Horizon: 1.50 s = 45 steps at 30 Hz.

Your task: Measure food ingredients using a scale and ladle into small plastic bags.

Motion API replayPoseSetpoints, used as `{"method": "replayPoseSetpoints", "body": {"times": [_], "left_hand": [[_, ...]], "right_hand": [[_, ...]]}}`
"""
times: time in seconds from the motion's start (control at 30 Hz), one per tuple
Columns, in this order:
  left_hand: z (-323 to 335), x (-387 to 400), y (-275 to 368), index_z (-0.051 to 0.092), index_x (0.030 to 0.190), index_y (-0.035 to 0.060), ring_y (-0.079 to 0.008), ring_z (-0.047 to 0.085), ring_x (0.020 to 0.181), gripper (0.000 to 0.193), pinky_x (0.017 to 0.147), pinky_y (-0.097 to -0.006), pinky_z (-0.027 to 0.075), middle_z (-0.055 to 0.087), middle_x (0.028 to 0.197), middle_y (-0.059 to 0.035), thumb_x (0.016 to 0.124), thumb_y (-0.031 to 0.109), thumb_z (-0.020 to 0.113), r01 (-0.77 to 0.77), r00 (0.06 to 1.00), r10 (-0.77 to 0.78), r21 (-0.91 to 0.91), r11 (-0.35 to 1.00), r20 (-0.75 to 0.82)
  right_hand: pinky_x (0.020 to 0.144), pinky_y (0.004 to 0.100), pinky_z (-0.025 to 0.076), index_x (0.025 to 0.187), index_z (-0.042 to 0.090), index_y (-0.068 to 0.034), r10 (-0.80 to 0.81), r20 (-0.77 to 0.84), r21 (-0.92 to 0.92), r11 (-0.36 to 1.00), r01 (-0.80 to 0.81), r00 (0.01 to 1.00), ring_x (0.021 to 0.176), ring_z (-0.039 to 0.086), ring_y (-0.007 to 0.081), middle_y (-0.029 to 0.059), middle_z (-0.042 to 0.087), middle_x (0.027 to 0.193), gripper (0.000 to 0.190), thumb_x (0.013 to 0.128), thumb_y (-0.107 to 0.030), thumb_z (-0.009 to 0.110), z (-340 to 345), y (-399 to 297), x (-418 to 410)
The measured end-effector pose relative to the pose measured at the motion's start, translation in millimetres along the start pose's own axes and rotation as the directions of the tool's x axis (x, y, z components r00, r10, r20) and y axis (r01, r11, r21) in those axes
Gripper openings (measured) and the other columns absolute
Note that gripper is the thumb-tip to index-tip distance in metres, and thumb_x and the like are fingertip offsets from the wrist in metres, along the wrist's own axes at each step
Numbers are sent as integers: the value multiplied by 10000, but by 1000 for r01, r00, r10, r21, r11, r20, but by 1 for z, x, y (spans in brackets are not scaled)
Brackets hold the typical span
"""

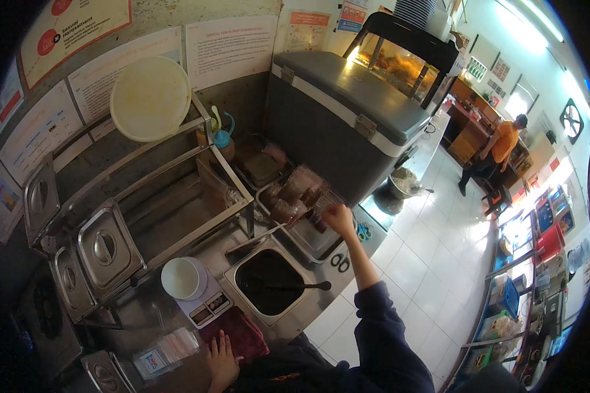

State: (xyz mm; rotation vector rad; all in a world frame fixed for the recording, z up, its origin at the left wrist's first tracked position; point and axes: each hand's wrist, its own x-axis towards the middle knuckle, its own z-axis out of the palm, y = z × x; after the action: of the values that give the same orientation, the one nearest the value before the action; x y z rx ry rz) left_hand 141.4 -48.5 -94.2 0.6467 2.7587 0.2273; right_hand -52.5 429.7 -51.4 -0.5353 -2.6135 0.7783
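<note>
My left hand (222, 362) lies flat with its fingers slightly apart, fingertips touching a folded dark red cloth (241, 334) on the steel counter. My right hand (339, 218) is stretched out over a metal tray (319, 240), its fingers closed on a clear plastic packet (324, 200) with dark brown contents. More such packets (289, 211) are heaped in the tray beside it. Between my hands a square steel pan (270, 280) holds dark liquid and a black-handled ladle (317, 285). Left of it, a white bowl (181, 278) stands on a digital kitchen scale (211, 307).
Black-handled scissors (340, 262) lie near the counter's edge. A grey cooler box (324, 127) rises behind the tray. At left are a steel frame (177, 231) and lidded steel pans (110, 248). Plastic bags (169, 351) lie near my left hand. A person (501, 142) stands farther off.
</note>
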Motion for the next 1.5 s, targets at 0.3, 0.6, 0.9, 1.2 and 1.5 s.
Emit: {"method": "replayPoseSetpoints", "body": {"times": [0.3,0.6,0.9,1.2,1.5], "left_hand": [[-45,11,-58,610,839,37,-310,522,897,106,795,-418,401,560,949,-140,738,68,595,263,884,-383,-393,881,-269],[25,8,-139,603,788,-42,-360,585,714,117,641,-427,440,598,731,-199,689,18,615,416,701,-645,-560,716,-304],[-36,-1,-124,644,723,-22,-314,581,597,85,591,-359,456,625,713,-181,702,61,644,408,604,-680,-572,712,-415],[-113,29,-23,619,830,-56,-131,574,585,50,527,-236,458,631,765,-97,803,-31,585,-216,819,-552,-976,-40,-159],[-118,46,2,611,890,-21,-157,569,599,78,555,-257,455,603,737,-78,819,-5,584,-176,940,-299,-984,-7,-166]], "right_hand": [[637,390,510,740,676,-30,136,-60,-162,976,-144,989,686,640,328,186,631,689,169,687,-181,621,39,57,43],[688,440,491,969,609,-101,-55,-80,-249,968,33,995,799,607,358,147,615,929,249,721,-127,592,33,25,31],[771,357,486,983,617,-82,-326,-349,-32,941,336,879,941,574,298,128,539,1073,274,726,-11,557,-23,-72,-19],[856,254,421,1146,553,12,-400,594,762,558,-329,698,963,546,119,55,590,1083,306,845,-44,556,19,-203,-186],[711,228,470,895,663,22,-318,623,749,506,-428,715,773,589,89,59,658,847,123,787,-35,643,28,-202,-217]]}}
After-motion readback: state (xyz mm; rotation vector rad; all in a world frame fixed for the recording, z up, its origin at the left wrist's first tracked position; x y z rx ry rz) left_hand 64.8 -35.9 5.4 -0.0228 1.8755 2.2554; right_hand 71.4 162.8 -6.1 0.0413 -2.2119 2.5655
